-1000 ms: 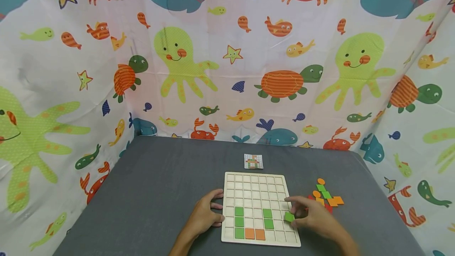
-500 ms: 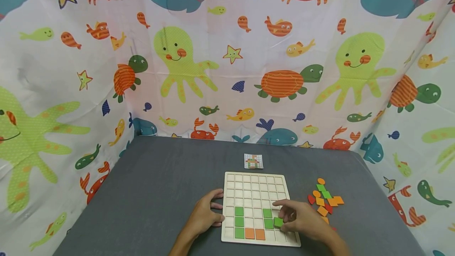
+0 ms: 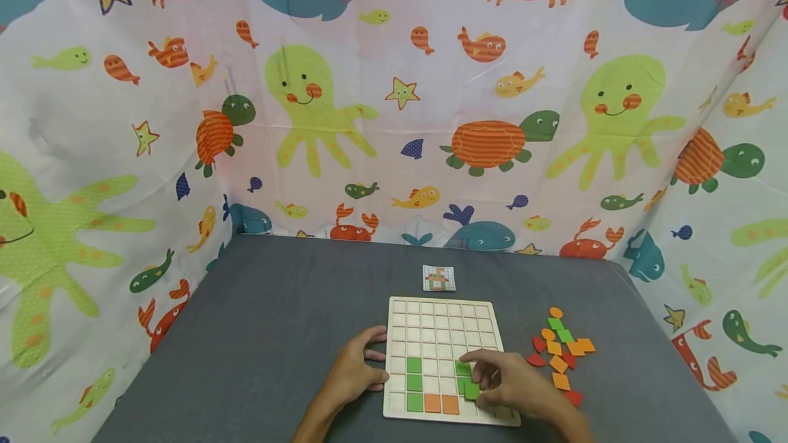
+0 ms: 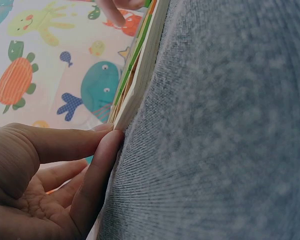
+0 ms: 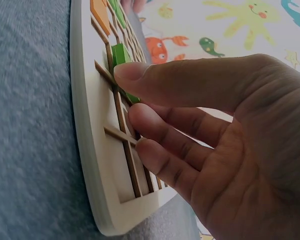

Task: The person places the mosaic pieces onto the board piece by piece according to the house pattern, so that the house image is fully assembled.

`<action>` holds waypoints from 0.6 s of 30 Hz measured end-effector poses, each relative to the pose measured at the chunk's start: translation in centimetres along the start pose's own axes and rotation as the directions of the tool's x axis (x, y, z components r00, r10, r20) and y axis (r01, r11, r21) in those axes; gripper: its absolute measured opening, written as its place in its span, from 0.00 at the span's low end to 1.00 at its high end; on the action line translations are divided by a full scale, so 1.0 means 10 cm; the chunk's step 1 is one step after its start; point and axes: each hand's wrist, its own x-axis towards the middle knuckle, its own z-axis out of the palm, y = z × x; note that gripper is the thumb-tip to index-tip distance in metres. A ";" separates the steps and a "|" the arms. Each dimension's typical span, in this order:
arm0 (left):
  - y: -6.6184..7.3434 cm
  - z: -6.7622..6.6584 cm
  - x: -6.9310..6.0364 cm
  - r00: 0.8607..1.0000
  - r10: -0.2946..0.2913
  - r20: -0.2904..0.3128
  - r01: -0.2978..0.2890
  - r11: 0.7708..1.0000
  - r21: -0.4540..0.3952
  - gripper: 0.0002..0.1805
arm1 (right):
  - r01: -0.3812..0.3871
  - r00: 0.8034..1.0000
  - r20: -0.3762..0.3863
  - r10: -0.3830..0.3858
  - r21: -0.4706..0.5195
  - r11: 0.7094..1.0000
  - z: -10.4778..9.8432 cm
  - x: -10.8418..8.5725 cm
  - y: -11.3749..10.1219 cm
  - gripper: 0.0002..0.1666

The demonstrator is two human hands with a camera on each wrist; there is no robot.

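Down at the near side, the left hand (image 3: pixel 347 374) has its fingers spread, tips resting against the edge of the pale wooden board (image 3: pixel 442 325), bracing it, I'd say. And the right hand (image 3: pixel 517 381), there's the action! It pinches a green tile (image 3: pixel 471 390), thumb at its edge, the other fingers bent; which of them backs it I can't see. The tile is over the board's near right part, seen from above overlapping a seated green square (image 3: pixel 460 387); touching or not, can't tell.

Looks like the placing step. The vacant cell just nearer, right beside the orange squares (image 3: pixel 433 405), would match that three-green column (image 3: pixel 415 383) over to the left. So it calls, I think, for a small shift toward the body, edges squared to the ridges, then a clean release.

Off to the right lie loose orange, green and red pieces (image 3: pixel 558 364). Beyond the board, a little pattern card (image 3: pixel 438 278); behind everything, the sea-creature backdrop (image 3: pixel 443 91).
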 end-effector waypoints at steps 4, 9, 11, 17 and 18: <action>0.00 0.00 0.00 1.000 -0.001 0.000 0.001 1.000 0.003 0.48 | -0.004 1.000 0.018 0.004 -0.011 1.000 0.01 0.01 -0.02 0.34; -0.01 0.00 0.00 1.000 0.000 0.003 0.000 1.000 0.003 0.47 | -0.007 1.000 0.027 0.007 -0.006 1.000 0.03 0.01 -0.04 0.35; -0.01 -0.01 0.00 1.000 0.001 0.004 -0.001 1.000 0.001 0.47 | -0.004 1.000 0.031 0.004 0.004 1.000 0.04 0.01 -0.05 0.36; -0.01 -0.01 0.00 1.000 0.008 0.004 -0.008 1.000 -0.008 0.48 | -0.007 0.999 0.047 0.006 0.028 1.000 0.06 0.02 -0.08 0.37; -0.01 -0.01 0.00 1.000 0.010 0.005 -0.010 1.000 -0.009 0.48 | -0.010 0.999 0.050 0.009 0.030 0.999 0.07 0.03 -0.08 0.37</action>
